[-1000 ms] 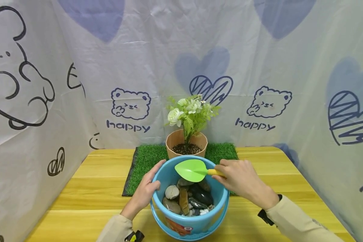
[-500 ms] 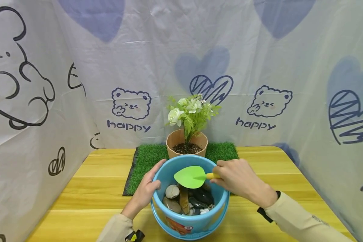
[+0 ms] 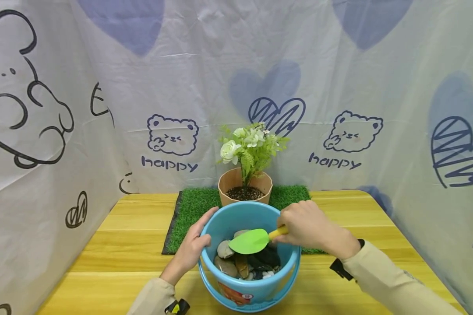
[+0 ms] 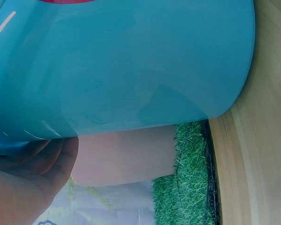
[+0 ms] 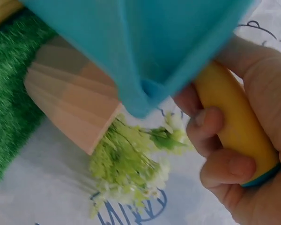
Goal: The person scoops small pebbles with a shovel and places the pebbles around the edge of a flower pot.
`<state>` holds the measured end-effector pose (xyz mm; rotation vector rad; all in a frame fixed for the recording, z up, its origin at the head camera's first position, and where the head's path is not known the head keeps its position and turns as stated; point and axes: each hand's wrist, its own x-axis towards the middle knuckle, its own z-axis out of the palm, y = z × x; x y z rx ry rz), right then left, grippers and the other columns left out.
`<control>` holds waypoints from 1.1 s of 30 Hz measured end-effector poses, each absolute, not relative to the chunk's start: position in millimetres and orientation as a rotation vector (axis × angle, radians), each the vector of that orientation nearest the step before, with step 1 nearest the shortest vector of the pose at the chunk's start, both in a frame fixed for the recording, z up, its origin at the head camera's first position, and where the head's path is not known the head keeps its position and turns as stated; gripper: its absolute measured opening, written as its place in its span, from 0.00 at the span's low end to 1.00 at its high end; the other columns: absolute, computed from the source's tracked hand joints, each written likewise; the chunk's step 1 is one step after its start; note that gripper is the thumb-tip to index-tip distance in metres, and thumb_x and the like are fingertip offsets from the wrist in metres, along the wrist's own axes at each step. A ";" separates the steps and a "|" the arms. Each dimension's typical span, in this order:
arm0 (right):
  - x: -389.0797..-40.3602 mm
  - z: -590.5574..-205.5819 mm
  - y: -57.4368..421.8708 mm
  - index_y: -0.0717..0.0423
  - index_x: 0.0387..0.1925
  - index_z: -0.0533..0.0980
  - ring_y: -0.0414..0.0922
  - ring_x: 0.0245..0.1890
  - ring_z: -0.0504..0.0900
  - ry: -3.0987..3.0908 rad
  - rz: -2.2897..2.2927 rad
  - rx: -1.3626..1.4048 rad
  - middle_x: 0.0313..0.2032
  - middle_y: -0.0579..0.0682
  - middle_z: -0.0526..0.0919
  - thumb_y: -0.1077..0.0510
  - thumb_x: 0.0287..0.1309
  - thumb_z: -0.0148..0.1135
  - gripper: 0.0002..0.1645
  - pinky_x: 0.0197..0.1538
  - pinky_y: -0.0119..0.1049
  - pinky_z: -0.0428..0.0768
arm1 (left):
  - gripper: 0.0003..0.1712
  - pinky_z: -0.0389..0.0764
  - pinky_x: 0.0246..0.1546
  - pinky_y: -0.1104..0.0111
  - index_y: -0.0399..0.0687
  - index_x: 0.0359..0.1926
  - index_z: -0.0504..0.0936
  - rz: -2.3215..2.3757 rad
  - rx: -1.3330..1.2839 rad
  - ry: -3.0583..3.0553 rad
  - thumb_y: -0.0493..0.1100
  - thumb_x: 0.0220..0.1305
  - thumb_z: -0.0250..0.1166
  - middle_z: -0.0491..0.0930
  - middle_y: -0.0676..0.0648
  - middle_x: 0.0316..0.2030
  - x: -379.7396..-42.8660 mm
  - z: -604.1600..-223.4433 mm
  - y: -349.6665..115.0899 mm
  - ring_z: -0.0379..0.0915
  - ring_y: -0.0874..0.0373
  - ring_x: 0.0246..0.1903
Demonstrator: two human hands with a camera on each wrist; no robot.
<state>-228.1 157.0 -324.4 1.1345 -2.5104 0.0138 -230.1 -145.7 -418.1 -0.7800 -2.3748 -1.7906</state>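
Observation:
A light blue bucket (image 3: 236, 218) stands on the wooden table with several stones (image 3: 225, 266) and small white pebbles in it. My left hand (image 3: 190, 247) holds its left rim, thumb over the edge; in the left wrist view, fingers of that hand (image 4: 33, 180) touch the bucket's outside. In my right hand (image 3: 306, 225) is a toy trowel with a light green blade (image 3: 249, 242), lowered inside the bucket over the stones. Whether the blade touches them I cannot tell. The right wrist view has my fingers curled round its yellow handle (image 5: 236, 122).
Right behind the bucket, a tan flowerpot (image 3: 226, 188) with dark soil and white flowers (image 3: 252, 142) stands on a green turf mat (image 3: 197, 201). Printed cloth walls (image 3: 205, 87) close off the back and sides of the table (image 3: 114, 258).
My right hand has brought the trowel blade down from near the bucket's far rim to the stones, tilting its handle up. My left hand stays on the rim.

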 end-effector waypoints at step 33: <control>-245.1 -323.7 128.7 0.39 0.07 0.55 0.34 0.15 0.47 -2.682 0.045 1.269 0.12 0.36 0.46 0.38 0.46 0.72 0.35 0.20 0.28 0.48 | 0.46 0.74 0.56 0.46 0.50 0.76 0.54 -1.831 -0.752 -2.355 0.33 0.52 0.45 0.64 0.36 0.69 -229.0 -419.3 -144.8 0.68 0.36 0.63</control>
